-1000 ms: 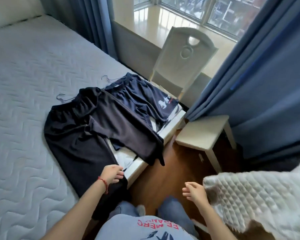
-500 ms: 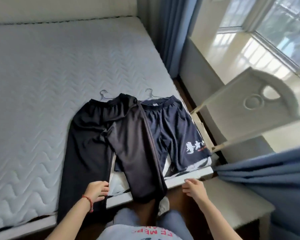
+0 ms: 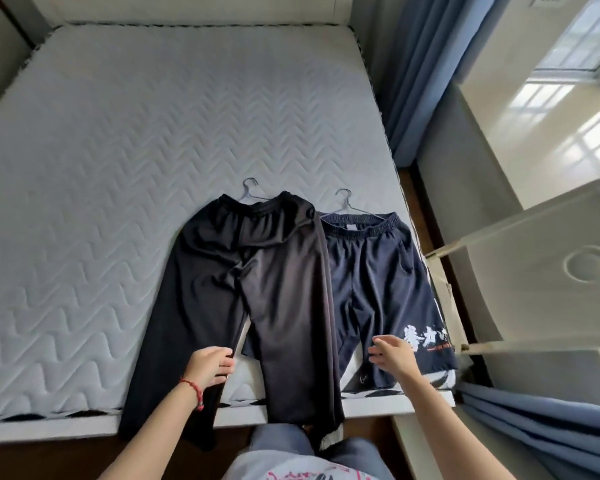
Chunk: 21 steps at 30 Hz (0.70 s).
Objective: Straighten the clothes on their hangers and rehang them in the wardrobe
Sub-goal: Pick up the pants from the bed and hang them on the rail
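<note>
Pinching black trousers' (image 3: 257, 289) inner leg edge, left grip (image 3: 210, 367); right grip (image 3: 392, 355) seemingly spread above shorts (image 3: 378, 271).

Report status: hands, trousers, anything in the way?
Left hand grips black trousers at the inner leg edge. Right hand open over navy shorts. Both on hangers, flat on mattress.

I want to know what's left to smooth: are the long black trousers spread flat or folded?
Spread, not folded: the black trousers lie full length on the mattress, cuffs overhanging its edge; the left hand grips one leg.
</note>
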Tool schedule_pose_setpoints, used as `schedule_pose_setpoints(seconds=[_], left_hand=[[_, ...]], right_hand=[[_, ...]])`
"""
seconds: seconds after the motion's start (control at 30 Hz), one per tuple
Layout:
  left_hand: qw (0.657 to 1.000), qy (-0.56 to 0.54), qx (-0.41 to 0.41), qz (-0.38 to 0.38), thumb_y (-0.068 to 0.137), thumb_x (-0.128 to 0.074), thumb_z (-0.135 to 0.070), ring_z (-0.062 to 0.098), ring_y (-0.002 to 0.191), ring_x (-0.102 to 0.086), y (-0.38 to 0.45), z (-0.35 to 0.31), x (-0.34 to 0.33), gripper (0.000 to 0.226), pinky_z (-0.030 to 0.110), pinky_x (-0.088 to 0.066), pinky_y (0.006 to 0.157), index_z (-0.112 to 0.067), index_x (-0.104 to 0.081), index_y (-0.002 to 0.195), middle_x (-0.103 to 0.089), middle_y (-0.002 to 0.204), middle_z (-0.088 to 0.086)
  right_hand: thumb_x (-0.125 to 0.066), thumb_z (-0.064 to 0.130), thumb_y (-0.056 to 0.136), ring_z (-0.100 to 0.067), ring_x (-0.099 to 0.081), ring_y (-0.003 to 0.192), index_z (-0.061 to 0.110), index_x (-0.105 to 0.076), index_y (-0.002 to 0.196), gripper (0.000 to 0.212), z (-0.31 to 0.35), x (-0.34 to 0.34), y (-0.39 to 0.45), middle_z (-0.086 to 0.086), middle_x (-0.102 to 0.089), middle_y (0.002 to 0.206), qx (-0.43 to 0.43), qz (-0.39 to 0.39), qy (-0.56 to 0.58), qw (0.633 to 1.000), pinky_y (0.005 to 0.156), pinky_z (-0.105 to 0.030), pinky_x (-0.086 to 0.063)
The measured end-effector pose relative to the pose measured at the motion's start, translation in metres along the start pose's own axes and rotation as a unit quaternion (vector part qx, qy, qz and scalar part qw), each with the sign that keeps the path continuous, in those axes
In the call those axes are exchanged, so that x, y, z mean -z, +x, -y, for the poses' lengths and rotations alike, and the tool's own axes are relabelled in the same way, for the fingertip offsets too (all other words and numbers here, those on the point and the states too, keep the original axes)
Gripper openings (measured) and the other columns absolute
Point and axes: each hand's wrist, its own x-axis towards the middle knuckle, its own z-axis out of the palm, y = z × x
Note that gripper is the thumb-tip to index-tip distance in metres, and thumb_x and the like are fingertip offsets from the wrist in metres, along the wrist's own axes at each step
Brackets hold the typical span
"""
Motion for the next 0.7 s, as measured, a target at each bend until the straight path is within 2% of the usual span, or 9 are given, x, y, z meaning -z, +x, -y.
schedule_pose_setpoints(seconds=[0.07,0.13,0.2,0.33,0.4,0.53,0.6,0.7], left_hand=[[1.0,0.008,-0.007,0.004,0.091,-0.049,-0.012,0.019,0.065,-0.056,0.013,-0.019,0.002,0.015,0.026,-0.041,0.059,-0.011,-0.059,0.079,-0.061,0.073,0.009],[1.0,0.01,-0.02,0.004,0.091,-0.048,-0.012,0.019,0.065,-0.056,0.028,-0.041,0.003,0.016,0.026,-0.041,0.059,-0.012,-0.059,0.079,-0.061,0.073,0.009],[0.999,0.016,-0.031,0.003,0.091,-0.047,-0.012,0.018,0.065,-0.056,0.039,-0.064,0.002,0.017,0.025,-0.041,0.059,-0.012,-0.058,0.078,-0.061,0.073,0.008],[0.997,0.052,-0.053,0.008,0.092,-0.046,-0.012,0.018,0.063,-0.055,0.071,-0.113,-0.01,0.019,0.024,-0.039,0.055,-0.013,-0.057,0.078,-0.06,0.071,0.007],[0.995,0.072,-0.067,0.0,0.092,-0.044,-0.011,0.017,0.061,-0.054,0.093,-0.136,-0.017,0.021,0.023,-0.038,0.054,-0.013,-0.057,0.076,-0.059,0.07,0.006],[0.987,0.11,-0.114,-0.036,0.091,-0.044,-0.01,0.016,0.06,-0.054,0.161,-0.174,-0.035,0.018,0.024,-0.038,0.054,-0.006,-0.061,0.091,-0.06,0.068,0.005],[0.98,0.131,-0.142,-0.054,0.09,-0.046,-0.01,0.017,0.061,-0.054,0.202,-0.19,-0.044,0.018,0.024,-0.039,0.054,-0.003,-0.063,0.093,-0.061,0.069,0.008],[0.962,0.189,-0.187,-0.064,0.09,-0.05,-0.012,0.026,0.072,-0.06,0.267,-0.212,-0.056,0.016,0.028,-0.045,0.063,-0.007,-0.065,0.087,-0.066,0.08,0.015]], right_hand=[[-0.047,0.008,0.093,-0.023,-0.056,0.06,0.009,-0.059,0.089,0.013,0.015,-0.005,0.005,-0.011,-0.062,0.069,0.004,0.005,0.002,1.0,0.045,-0.019,-0.04],[-0.046,0.007,0.093,-0.017,-0.057,0.049,0.009,-0.058,0.088,0.013,0.035,-0.006,0.015,-0.011,-0.06,0.067,0.011,0.002,0.004,1.0,0.039,-0.015,-0.038],[-0.046,0.007,0.093,-0.012,-0.058,0.046,0.01,-0.058,0.088,0.014,0.057,-0.002,0.026,-0.01,-0.061,0.068,0.023,-0.014,0.001,1.0,0.043,-0.017,-0.04],[-0.047,0.01,0.092,-0.02,-0.061,0.066,0.008,-0.061,0.1,0.016,0.097,0.01,0.069,-0.006,-0.065,0.075,0.048,-0.029,-0.004,0.998,0.061,-0.028,-0.048],[-0.048,0.012,0.092,-0.02,-0.063,0.068,0.006,-0.062,0.105,0.02,0.113,0.011,0.098,-0.004,-0.066,0.075,0.051,-0.03,-0.018,0.998,0.067,-0.03,-0.049],[-0.051,0.013,0.089,-0.015,-0.063,0.068,0.005,-0.064,0.106,0.023,0.147,0.001,0.171,-0.002,-0.068,0.074,0.079,-0.039,-0.071,0.994,0.082,-0.035,-0.05],[-0.051,0.015,0.089,-0.017,-0.064,0.072,0.006,-0.065,0.108,0.025,0.164,-0.007,0.208,-0.007,-0.07,0.084,0.107,-0.058,-0.125,0.985,0.078,-0.031,-0.049],[-0.049,0.019,0.092,-0.026,-0.063,0.096,0.008,-0.063,0.113,0.027,0.18,-0.018,0.264,-0.012,-0.067,0.105,0.157,-0.071,-0.236,0.956,0.076,-0.027,-0.041]])
